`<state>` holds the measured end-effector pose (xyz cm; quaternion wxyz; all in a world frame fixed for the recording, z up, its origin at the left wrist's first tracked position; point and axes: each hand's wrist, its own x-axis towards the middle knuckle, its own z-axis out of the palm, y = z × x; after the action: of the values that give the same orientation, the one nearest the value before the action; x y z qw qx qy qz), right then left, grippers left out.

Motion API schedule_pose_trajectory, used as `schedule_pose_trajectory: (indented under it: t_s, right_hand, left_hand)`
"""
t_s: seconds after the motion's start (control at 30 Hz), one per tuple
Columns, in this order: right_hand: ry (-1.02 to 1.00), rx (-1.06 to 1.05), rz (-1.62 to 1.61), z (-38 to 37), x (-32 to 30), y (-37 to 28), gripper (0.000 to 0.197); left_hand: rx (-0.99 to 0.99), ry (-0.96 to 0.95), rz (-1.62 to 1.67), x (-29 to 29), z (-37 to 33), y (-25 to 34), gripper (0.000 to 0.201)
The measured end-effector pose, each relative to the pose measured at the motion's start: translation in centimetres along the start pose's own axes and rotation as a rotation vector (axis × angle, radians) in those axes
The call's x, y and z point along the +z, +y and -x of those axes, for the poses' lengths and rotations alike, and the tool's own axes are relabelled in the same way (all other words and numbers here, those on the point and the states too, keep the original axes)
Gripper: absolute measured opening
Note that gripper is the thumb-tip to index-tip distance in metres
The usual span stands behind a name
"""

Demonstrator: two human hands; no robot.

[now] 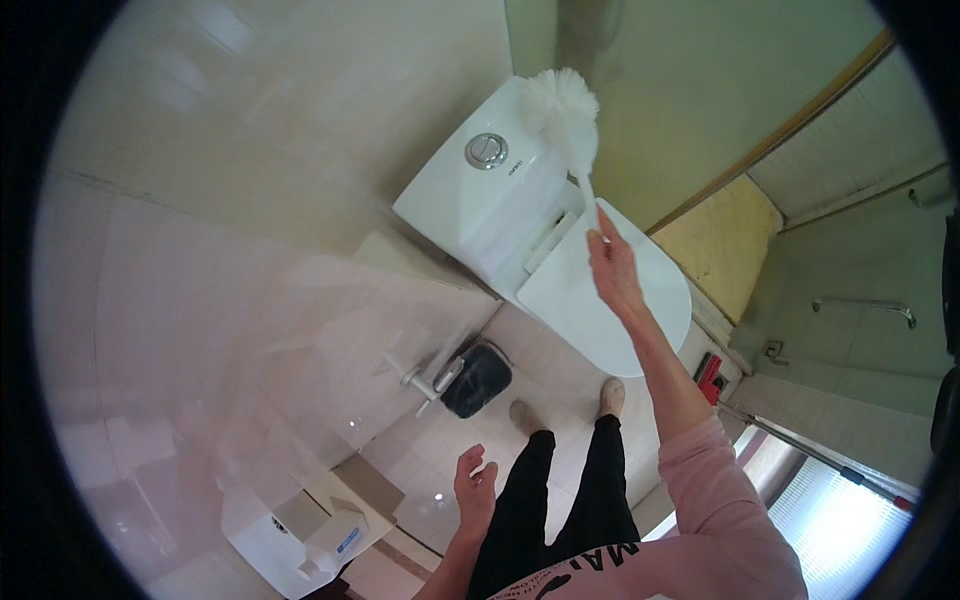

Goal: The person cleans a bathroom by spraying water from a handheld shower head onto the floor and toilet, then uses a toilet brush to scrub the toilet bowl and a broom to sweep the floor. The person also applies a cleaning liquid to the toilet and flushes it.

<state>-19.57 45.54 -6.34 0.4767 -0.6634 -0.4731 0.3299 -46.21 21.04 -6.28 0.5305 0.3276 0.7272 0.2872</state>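
Observation:
A white toilet brush (561,105) is held by its handle in my right hand (613,265), whose fingers are wrapped round it. Its bristle head points away from me, over the right end of the white toilet tank (450,190); I cannot tell whether the bristles touch it. Below my right hand lies the lowered toilet lid (640,320). On the tank top is a round silver flush button (486,151). My left hand (475,487) hangs low in front of me, empty, its fingers loosely curled and apart.
A dark waste bin (478,380) stands on the floor by the left wall, near a wall-mounted metal fitting (432,385). At the lower left is a white basin (262,540). On the right are a glass partition (720,90), a red floor-tool head (709,377) and a long pole (800,445).

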Motion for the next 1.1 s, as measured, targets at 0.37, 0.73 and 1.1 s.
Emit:
schedule_pose_trajectory:
  t_s: [0.37,0.73,1.1]
  right_hand:
    - [-0.479,0.024,0.074,7.9,5.0,-2.8,0.043]
    - [0.006,-0.194,0.177,-5.2,0.6,3.0,0.041]
    - [-0.483,-0.052,0.093,9.0,2.5,-0.4,0.045]
  left_hand:
    - [0.042,0.063,0.041,0.5,0.7,0.4,0.032]
    - [-0.015,0.078,-0.001,0.2,2.3,-2.0,0.033]
    - [-0.008,0.028,-0.014,4.3,1.8,-0.1,0.031]
